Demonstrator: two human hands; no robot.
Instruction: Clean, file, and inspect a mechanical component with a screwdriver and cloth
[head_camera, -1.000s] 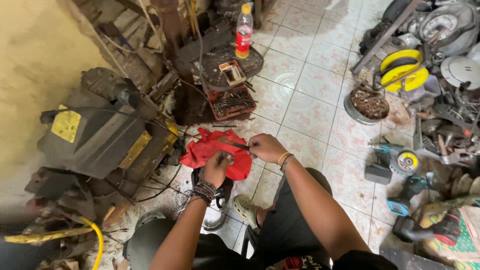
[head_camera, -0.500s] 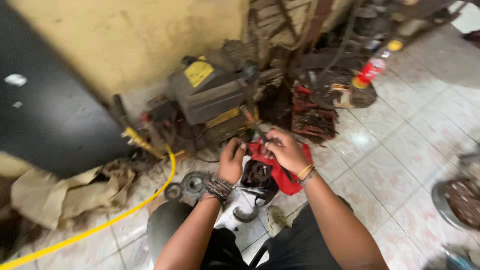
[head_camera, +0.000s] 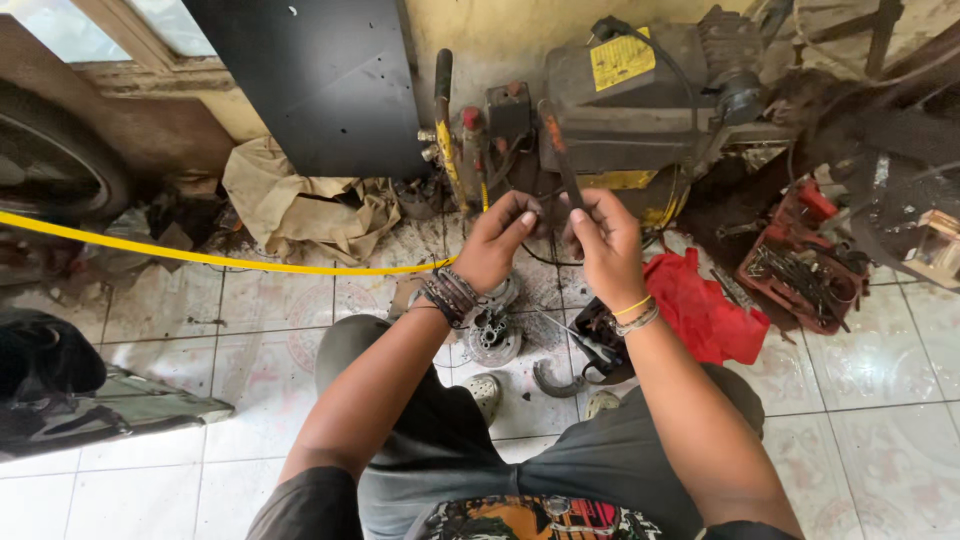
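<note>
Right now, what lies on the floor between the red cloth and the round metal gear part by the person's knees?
In the head view, a dark metal part and a curved metal piece lie between the red cloth and the round gear part.

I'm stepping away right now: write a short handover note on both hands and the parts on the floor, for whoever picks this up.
Left hand: raised in front of the chest, fingertips pinched together on something too small to make out.
Right hand: raised beside it, fingertips likewise pinched; the two grips nearly meet.
On the tiled floor below the hands: a round metal toothed part, a dark part with pliers-like handles, and a curved metal piece.
Red cloth lies by the right forearm; red tool tray further right.
Done or left: cannot tell from this view; no floor part is in hand.
</note>
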